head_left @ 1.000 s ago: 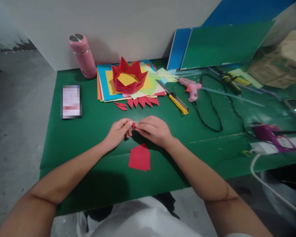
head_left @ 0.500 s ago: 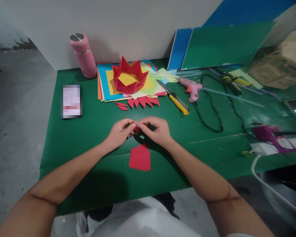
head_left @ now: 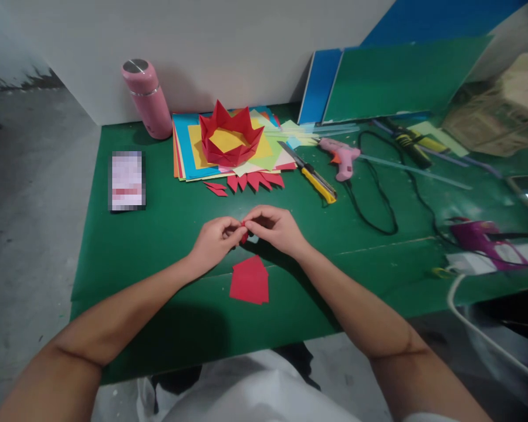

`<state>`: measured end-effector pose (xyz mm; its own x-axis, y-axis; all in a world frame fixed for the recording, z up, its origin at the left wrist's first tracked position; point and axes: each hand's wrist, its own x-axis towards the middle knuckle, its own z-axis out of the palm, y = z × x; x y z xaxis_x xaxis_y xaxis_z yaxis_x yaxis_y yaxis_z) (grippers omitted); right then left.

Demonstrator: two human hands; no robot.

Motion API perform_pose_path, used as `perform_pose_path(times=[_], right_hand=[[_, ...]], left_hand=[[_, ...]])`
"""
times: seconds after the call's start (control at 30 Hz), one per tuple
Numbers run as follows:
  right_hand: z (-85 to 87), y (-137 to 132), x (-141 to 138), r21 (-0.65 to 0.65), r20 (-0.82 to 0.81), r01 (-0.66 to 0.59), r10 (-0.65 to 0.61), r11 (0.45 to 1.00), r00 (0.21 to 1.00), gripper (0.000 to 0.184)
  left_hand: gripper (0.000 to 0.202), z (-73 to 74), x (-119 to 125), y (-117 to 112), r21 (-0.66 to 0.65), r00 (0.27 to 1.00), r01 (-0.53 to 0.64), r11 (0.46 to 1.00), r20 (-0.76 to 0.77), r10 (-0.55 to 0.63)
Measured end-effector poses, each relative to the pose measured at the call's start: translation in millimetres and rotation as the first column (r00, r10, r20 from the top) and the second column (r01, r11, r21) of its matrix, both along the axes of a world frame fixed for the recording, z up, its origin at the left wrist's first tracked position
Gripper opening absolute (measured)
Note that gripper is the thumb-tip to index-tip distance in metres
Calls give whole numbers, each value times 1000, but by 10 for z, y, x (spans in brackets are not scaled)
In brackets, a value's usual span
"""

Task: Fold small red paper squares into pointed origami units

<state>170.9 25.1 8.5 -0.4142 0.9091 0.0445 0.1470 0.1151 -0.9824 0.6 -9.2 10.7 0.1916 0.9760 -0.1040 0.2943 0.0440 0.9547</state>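
Between my fingertips is a small piece of red paper [head_left: 244,237], mostly hidden by the fingers. My left hand [head_left: 215,241] pinches it from the left, and my right hand [head_left: 276,227] grips it from the right, thumb and forefinger together at its top. Just below, a few red paper squares [head_left: 249,281] lie loosely stacked on the green table [head_left: 158,328]. Beyond my hands, several folded red paper pieces [head_left: 256,181] rest in a row. A pointed ring of folded red paper [head_left: 232,153] sits behind them on coloured sheets [head_left: 185,158].
A yellow utility knife [head_left: 319,184], blade out, lies right of the sheets, beside a pink glue gun [head_left: 342,157] with a looping black cord. At the left stand a pink flask [head_left: 148,102] and a blurred box-like item [head_left: 127,180]. A purple power strip [head_left: 479,243] lies at right.
Both hands have come closer together around the small red paper, and less of it shows. My left hand has turned slightly; the other things stay where they were.
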Motion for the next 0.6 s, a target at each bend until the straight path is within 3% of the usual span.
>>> perform_pose_path(times=[0.33,0.6], right_hand=[[-57,-8,-31,-68,-9,0,0,998,1000,17],[-19,-11,-48,-60,7,-21,21,998,1000,15]], left_hand=[[15,-71,10,-3,116,995,-15,993,-100,27],[12,-83,8,-2,109,997,-10,994,-79,19]])
